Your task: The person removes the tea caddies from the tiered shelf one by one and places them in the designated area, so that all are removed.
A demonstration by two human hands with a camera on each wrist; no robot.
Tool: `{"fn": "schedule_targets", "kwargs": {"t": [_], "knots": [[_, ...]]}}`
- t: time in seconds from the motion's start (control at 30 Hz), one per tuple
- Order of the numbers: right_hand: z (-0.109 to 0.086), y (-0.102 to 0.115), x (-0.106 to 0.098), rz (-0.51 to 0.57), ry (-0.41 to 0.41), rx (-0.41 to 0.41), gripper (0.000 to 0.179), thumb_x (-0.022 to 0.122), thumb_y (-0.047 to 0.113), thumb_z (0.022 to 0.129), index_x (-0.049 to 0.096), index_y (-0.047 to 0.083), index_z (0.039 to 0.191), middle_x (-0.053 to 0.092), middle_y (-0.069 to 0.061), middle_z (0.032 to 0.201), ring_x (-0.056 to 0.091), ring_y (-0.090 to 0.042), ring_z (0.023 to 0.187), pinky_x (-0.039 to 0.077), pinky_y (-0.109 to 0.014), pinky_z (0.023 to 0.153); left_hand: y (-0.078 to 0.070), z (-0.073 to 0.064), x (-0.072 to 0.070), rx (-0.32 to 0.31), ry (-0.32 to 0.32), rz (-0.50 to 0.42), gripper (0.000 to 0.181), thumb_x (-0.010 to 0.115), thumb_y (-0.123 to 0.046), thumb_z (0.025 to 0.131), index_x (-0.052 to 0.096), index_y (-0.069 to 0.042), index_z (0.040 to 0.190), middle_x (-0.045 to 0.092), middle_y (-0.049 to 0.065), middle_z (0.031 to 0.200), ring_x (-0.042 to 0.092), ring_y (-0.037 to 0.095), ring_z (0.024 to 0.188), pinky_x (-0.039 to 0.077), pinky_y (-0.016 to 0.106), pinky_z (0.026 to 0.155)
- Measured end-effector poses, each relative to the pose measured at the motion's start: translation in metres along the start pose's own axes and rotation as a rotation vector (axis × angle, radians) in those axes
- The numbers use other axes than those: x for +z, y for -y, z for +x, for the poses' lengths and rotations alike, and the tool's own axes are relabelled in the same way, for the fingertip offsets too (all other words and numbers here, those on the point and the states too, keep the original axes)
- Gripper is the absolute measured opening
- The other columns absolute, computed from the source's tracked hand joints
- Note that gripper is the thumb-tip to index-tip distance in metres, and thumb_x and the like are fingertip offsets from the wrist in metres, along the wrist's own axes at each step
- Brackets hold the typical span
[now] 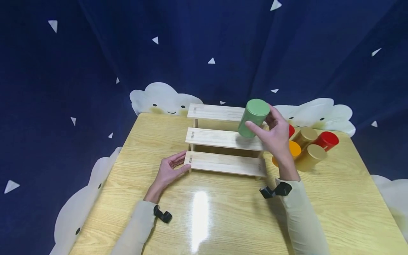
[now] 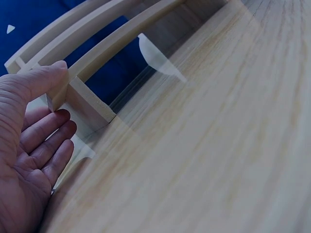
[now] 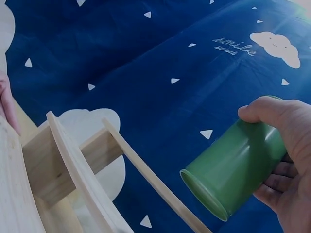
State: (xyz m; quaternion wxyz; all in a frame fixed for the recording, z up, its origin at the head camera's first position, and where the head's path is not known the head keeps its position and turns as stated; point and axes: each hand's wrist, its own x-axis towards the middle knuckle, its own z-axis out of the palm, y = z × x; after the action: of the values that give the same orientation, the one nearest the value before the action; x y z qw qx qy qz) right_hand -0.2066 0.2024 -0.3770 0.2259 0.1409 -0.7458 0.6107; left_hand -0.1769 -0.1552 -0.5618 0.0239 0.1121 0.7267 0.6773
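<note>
My right hand (image 1: 278, 136) grips a green cylindrical canister (image 1: 252, 118) from its right side, thumb on the near face. The canister is raised over the right part of a three-tier wooden rack (image 1: 223, 163), overlapping its top and middle boards in the head view. The right wrist view shows the canister (image 3: 233, 165) tilted, its rimmed end towards the rack. With my left hand (image 1: 169, 169) I hold the left end of the lowest board. In the left wrist view the thumb lies on the board's corner (image 2: 73, 73) and the other fingers bend beside the rack's leg.
Right of the rack, partly behind my right hand and forearm, stand several canisters: a red one (image 1: 326, 141), tan ones (image 1: 310, 157) and orange ones (image 1: 294, 148). The wooden table (image 1: 236, 212) backs onto a dark blue curtain (image 1: 191, 53) with white clouds and triangles.
</note>
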Motion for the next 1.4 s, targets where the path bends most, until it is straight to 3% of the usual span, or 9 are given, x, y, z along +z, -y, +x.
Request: {"fn": "schedule_targets", "kwargs": {"t": [0.33, 0.47, 0.5, 0.6, 0.67, 0.73, 1.0, 1.4], "knots": [[-0.011, 0.000, -0.010, 0.017, -0.045, -0.076, 0.067, 0.087, -0.012, 0.074, 0.065, 0.000, 0.136, 0.072, -0.006, 0.121, 0.069, -0.019, 0.103, 0.057, -0.024, 0.097, -0.001, 0.000, 0.001, 0.008, -0.008, -0.020, 0.058, 0.084, -0.004, 0.088, 0.063, -0.003, 0.142, 0.067, 0.016, 0.138, 0.065, 0.033, 0.127, 0.052, 0.036, 0.110], [-0.017, 0.000, -0.015, -0.006, -0.052, -0.058, 0.068, 0.087, -0.011, 0.075, 0.065, 0.003, 0.137, 0.072, -0.002, 0.120, 0.068, -0.016, 0.099, 0.053, -0.013, 0.074, -0.002, -0.001, 0.001, 0.003, -0.007, -0.025, 0.058, 0.083, -0.003, 0.088, 0.062, -0.002, 0.142, 0.067, 0.018, 0.138, 0.065, 0.035, 0.127, 0.052, 0.040, 0.111], [-0.018, 0.001, -0.016, -0.012, -0.052, -0.055, 0.069, 0.087, -0.010, 0.075, 0.064, 0.004, 0.138, 0.072, -0.002, 0.120, 0.068, -0.016, 0.100, 0.052, -0.013, 0.074, -0.002, -0.001, 0.001, 0.003, -0.007, -0.023, 0.058, 0.083, -0.003, 0.088, 0.062, -0.001, 0.142, 0.067, 0.019, 0.138, 0.065, 0.036, 0.127, 0.052, 0.041, 0.111], [-0.022, 0.001, -0.021, -0.035, -0.057, -0.055, 0.068, 0.087, -0.009, 0.076, 0.064, 0.004, 0.139, 0.073, -0.003, 0.122, 0.068, -0.016, 0.103, 0.053, -0.013, 0.079, -0.002, -0.001, 0.001, 0.006, -0.002, -0.025, 0.058, 0.083, -0.003, 0.088, 0.062, -0.001, 0.142, 0.066, 0.019, 0.138, 0.064, 0.037, 0.128, 0.051, 0.043, 0.112], [-0.024, 0.002, -0.025, -0.036, -0.064, -0.051, 0.068, 0.087, -0.009, 0.076, 0.064, 0.005, 0.139, 0.072, -0.004, 0.124, 0.068, -0.017, 0.109, 0.055, -0.019, 0.098, -0.002, -0.001, 0.001, 0.008, 0.000, -0.026, 0.058, 0.083, -0.003, 0.088, 0.062, -0.001, 0.142, 0.066, 0.019, 0.138, 0.064, 0.037, 0.128, 0.051, 0.043, 0.112], [-0.025, 0.003, -0.028, -0.035, -0.072, -0.044, 0.068, 0.087, -0.009, 0.076, 0.064, 0.005, 0.139, 0.072, -0.003, 0.125, 0.068, -0.017, 0.112, 0.054, -0.024, 0.106, -0.002, -0.001, 0.000, 0.010, 0.001, -0.025, 0.058, 0.083, -0.003, 0.088, 0.062, -0.001, 0.142, 0.066, 0.019, 0.138, 0.064, 0.037, 0.128, 0.051, 0.043, 0.112], [-0.032, 0.002, -0.040, 0.002, -0.119, -0.005, 0.066, 0.085, -0.011, 0.076, 0.065, 0.003, 0.137, 0.072, -0.005, 0.123, 0.068, -0.020, 0.108, 0.054, -0.022, 0.102, -0.001, 0.000, 0.000, 0.012, 0.000, -0.032, 0.058, 0.082, -0.002, 0.088, 0.062, -0.001, 0.142, 0.066, 0.019, 0.139, 0.064, 0.036, 0.128, 0.051, 0.041, 0.112], [-0.045, 0.000, -0.058, -0.077, -0.149, 0.040, 0.066, 0.085, -0.006, 0.079, 0.065, 0.008, 0.140, 0.071, -0.003, 0.126, 0.066, -0.020, 0.107, 0.054, -0.020, 0.097, -0.001, -0.001, 0.001, 0.005, -0.002, -0.024, 0.058, 0.083, -0.004, 0.089, 0.061, -0.001, 0.143, 0.066, 0.019, 0.138, 0.065, 0.036, 0.127, 0.052, 0.040, 0.111]]}}
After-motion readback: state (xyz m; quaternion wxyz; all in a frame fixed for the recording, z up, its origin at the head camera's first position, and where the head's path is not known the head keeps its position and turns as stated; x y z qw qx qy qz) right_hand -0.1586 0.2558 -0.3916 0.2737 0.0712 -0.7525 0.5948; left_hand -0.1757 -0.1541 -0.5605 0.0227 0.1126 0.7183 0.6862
